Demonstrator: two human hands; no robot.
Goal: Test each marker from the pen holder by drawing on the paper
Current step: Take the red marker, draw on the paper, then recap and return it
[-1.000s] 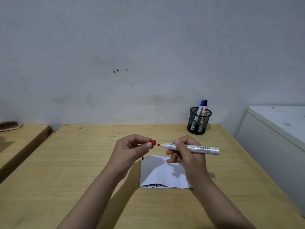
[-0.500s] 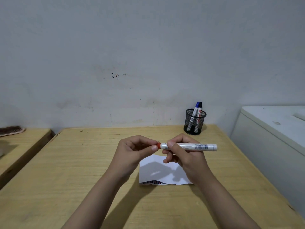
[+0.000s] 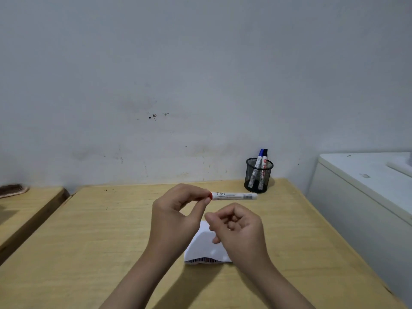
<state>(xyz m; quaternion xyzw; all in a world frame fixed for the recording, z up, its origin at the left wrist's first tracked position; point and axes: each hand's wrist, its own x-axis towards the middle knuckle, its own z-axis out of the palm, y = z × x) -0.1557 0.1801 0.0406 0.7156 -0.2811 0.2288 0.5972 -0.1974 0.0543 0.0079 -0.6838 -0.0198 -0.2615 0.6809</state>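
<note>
Pale, stained wall (image 3: 200,74) fills the upper two thirds of my head view, above a wooden desk (image 3: 89,230) that spreads across the lower frame. At centre I see the left hand (image 3: 176,217) raised over the desk, its thumb and fingertips pinched on the red-capped end of a marker (image 3: 234,195). That marker lies level, its white barrel pointing toward the right of the frame, cap (image 3: 210,195) seated on it and mostly hidden by the fingers. Just below and to the right, the right hand (image 3: 238,233) hangs free of the marker, fingers loosely curled inward and holding nothing that I can make out. Under both hands, at lower centre, the paper (image 3: 200,248) rests flat on the desk, partly covered by the right wrist; a band of short dark and red strokes runs along its near edge. Right of centre, at the desk's far edge by the wall, a black mesh holder (image 3: 258,176) stands upright with two markers in it, one blue-capped (image 3: 260,155) and one black-capped (image 3: 264,157), leaning together and touching. A white cabinet (image 3: 356,197) stands at the right edge of the frame, beside the desk. At the left edge a second wooden surface (image 3: 26,208) carries a brush (image 3: 12,190), only partly in view.
</note>
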